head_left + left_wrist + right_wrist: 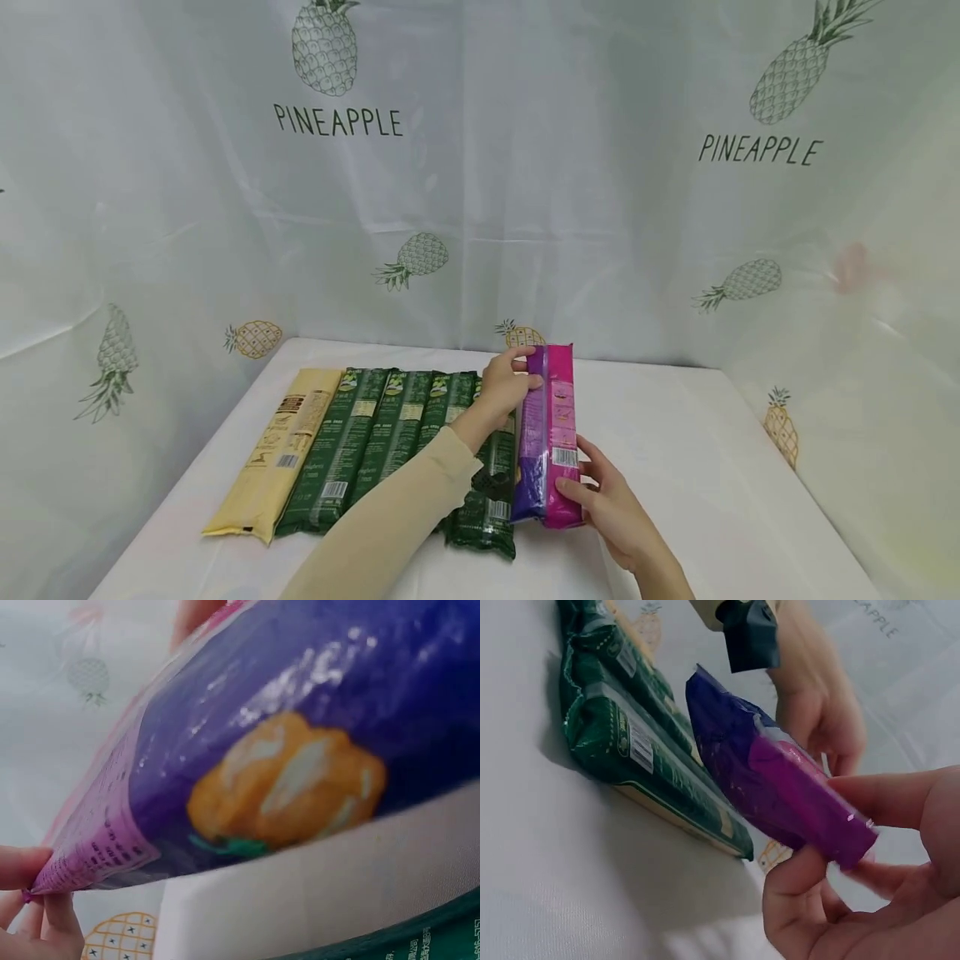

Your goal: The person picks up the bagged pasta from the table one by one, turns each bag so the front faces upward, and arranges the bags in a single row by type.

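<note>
Both hands hold a long pink and purple packet (547, 433), with a barcode near its lower end. My left hand (504, 387) pinches its far upper end, thumb and fingers at the left edge. At the lower right, my right hand (611, 504) grips the packet's near end between thumb and fingers. In the right wrist view the packet (780, 772) is lifted off the table and tilted. An orange food picture shows on its dark purple side in the left wrist view. To its left lie several long green packets (337, 450), partly hidden by my left forearm.
A pale yellow packet (281, 450) lies leftmost in the row, beside the green ones. Everything lies on a white-covered table (675, 442). A white curtain (570, 208) with pineapple prints hangs behind the table and along its sides.
</note>
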Action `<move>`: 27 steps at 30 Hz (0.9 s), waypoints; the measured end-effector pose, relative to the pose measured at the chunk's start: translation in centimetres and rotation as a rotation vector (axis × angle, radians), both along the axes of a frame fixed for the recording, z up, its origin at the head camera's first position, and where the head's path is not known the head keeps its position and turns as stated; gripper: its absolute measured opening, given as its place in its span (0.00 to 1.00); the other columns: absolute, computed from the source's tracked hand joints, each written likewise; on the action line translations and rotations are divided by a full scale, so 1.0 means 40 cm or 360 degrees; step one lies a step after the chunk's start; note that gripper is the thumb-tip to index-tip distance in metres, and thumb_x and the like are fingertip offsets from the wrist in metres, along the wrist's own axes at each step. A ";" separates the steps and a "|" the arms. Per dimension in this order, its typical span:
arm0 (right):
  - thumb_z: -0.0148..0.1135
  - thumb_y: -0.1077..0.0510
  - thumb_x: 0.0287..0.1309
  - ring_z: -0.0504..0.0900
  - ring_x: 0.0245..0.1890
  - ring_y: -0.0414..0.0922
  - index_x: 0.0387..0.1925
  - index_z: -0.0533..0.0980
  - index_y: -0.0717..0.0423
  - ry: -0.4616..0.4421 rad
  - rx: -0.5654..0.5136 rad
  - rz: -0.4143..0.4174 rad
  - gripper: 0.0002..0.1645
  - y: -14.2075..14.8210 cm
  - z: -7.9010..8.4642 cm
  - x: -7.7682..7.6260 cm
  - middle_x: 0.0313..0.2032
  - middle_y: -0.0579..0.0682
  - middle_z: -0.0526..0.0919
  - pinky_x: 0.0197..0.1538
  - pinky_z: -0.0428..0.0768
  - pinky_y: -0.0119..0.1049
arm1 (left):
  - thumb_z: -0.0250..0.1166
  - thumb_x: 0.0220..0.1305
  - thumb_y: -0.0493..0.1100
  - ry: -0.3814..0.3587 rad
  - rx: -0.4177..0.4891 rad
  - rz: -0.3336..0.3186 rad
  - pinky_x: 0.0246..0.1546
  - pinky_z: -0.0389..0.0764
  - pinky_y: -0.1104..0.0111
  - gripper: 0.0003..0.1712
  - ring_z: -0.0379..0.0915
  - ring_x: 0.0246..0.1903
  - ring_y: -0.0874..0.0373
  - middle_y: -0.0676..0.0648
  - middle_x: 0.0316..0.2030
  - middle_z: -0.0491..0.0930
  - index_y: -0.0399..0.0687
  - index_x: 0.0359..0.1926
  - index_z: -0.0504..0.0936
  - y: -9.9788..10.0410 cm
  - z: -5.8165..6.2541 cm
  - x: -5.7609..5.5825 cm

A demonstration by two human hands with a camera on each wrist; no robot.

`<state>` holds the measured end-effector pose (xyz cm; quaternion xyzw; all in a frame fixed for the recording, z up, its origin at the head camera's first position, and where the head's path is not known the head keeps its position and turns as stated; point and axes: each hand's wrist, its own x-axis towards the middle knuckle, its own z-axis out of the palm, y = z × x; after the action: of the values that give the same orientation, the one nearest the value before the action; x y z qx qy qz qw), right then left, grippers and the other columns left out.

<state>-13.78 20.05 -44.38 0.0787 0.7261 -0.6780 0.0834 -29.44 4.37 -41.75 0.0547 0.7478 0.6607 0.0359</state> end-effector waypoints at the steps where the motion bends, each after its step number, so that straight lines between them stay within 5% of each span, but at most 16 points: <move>1: 0.68 0.59 0.69 0.83 0.48 0.53 0.84 0.54 0.48 0.0006 -0.0005 -0.0009 0.49 0.002 -0.003 -0.002 0.64 0.66 0.70 0.48 0.87 0.47 | 0.72 0.69 0.35 -0.0003 0.0012 0.0004 0.43 0.87 0.56 0.31 0.85 0.44 0.51 0.44 0.52 0.83 0.55 0.70 0.80 -0.001 -0.001 -0.001; 10: 0.65 0.62 0.71 0.86 0.50 0.53 0.85 0.51 0.44 0.0007 -0.0181 0.0047 0.50 0.022 -0.029 -0.012 0.63 0.64 0.78 0.49 0.86 0.42 | 0.71 0.70 0.36 0.0005 0.0006 -0.0022 0.42 0.87 0.58 0.31 0.84 0.45 0.52 0.44 0.53 0.82 0.55 0.72 0.78 -0.007 -0.012 -0.004; 27: 0.64 0.68 0.68 0.80 0.58 0.53 0.83 0.58 0.41 0.0169 -0.0306 -0.0052 0.48 0.005 -0.048 -0.013 0.68 0.66 0.73 0.54 0.85 0.40 | 0.66 0.75 0.41 0.0203 -0.0269 -0.0158 0.45 0.88 0.55 0.29 0.84 0.50 0.49 0.41 0.58 0.80 0.52 0.75 0.75 -0.016 -0.004 0.000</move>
<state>-14.31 20.25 -46.29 0.0462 0.6597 -0.7490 0.0409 -29.46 3.74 -41.91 0.1303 0.7979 0.5880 0.0255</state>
